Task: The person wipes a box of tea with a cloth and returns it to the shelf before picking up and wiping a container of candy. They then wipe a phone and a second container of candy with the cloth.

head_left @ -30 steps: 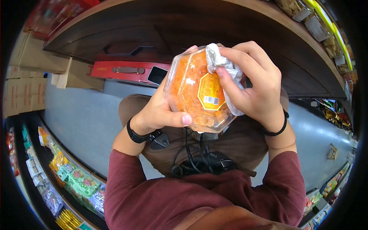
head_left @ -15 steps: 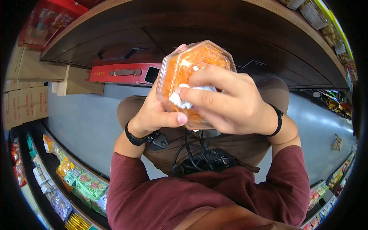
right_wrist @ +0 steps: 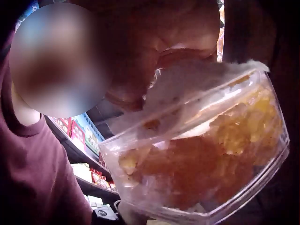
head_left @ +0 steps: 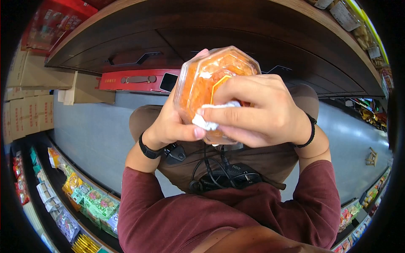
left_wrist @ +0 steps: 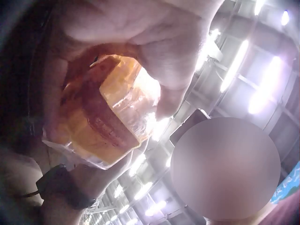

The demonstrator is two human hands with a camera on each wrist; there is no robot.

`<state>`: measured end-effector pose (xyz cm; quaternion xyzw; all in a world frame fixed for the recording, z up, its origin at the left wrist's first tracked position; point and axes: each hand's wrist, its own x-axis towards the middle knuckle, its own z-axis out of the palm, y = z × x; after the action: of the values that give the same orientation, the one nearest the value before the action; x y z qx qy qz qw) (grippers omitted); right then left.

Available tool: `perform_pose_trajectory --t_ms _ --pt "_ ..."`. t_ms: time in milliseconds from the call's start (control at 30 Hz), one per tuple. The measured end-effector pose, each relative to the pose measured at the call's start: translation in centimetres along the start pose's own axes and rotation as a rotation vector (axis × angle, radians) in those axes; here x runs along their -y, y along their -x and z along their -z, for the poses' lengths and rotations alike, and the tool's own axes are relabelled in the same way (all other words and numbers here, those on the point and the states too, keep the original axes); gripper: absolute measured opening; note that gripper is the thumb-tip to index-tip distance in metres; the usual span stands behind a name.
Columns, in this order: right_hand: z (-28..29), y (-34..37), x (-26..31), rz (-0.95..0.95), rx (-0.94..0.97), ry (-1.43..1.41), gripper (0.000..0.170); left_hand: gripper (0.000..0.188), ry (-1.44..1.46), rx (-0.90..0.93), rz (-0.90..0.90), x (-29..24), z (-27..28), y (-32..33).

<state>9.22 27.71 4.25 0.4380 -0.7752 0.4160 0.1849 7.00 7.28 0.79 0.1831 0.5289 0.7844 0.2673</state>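
My left hand (head_left: 168, 126) grips a clear, many-sided plastic tub (head_left: 190, 86) filled with orange food pieces, thumb along its near left edge. Above my lap the tub is tilted, its flat face toward the head camera. A wad of white tissue (head_left: 204, 122) is pinched in my right hand (head_left: 265, 111) and pressed on that face, low and left. The right hand covers most of a yellow-edged label (head_left: 218, 86). In the right wrist view the tissue (right_wrist: 187, 86) spreads over the tub's edge. A dark red band (left_wrist: 110, 124) crosses the tub in the left wrist view.
A dark wooden cabinet (head_left: 177, 46) with drawers stands ahead. Before it lie a red case (head_left: 114, 80) and a phone (head_left: 168, 82). Cardboard boxes (head_left: 31, 111) are stacked at left. Shelves of packaged goods (head_left: 95, 200) line both sides. Cables and a black device (head_left: 232, 176) rest on my lap.
My right hand has carried the tissue from the tub's upper right across to its lower left, covering the label. In the last half second it has shifted slightly. The left hand keeps its grip.
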Motion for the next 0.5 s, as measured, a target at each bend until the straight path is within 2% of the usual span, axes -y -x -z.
perform_pose_trajectory --t_ms 67,200,267,300,333,433,500 --pt "-0.3 0.1 -0.4 -0.029 -0.038 0.072 0.040 0.121 0.114 0.111 -0.018 0.2 0.8 -0.1" --pt "-0.2 -0.1 -1.3 -0.097 -0.157 0.190 0.040 0.122 0.127 0.125 -0.001 0.4 0.8 0.1" --pt "0.2 -0.1 -1.8 -0.114 -0.177 0.253 0.035 0.123 0.088 0.136 -0.018 0.5 1.1 0.0" --pt "0.0 -0.2 -2.0 -0.151 -0.227 0.317 0.023 0.123 0.069 0.137 -0.040 0.8 1.3 -0.1" --pt "0.2 -0.1 -2.3 -0.150 -0.224 0.314 0.023 0.123 0.051 0.138 -0.063 0.9 1.5 0.0" --pt "1.1 0.1 -2.9 -0.325 -0.228 0.379 0.012 0.122 0.060 0.074 -0.102 0.5 1.2 -0.2" --pt "1.3 0.5 -3.3 -0.343 -0.195 0.424 0.011 0.120 0.059 0.038 -0.114 0.4 1.6 -0.2"
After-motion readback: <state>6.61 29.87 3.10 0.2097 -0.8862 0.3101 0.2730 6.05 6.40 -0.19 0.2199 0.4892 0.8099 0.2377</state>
